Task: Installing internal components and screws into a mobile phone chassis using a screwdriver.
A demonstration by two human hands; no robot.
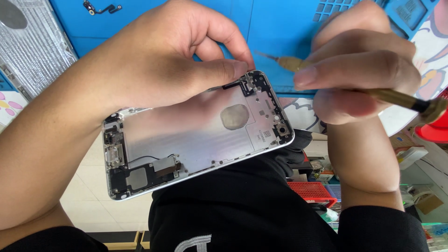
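The left hand pinches the far long edge of an open phone housing, tilting its bare inside up toward the eyes. Its long axis slants from lower left to upper right. Beside it, the right hand is closed around a brass-handled screwdriver, tip aimed left just above the housing's upper corner

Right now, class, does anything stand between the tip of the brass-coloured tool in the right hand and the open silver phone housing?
Nothing visible: the tool tip hangs over the blue mat, just past the housing held by the left hand.
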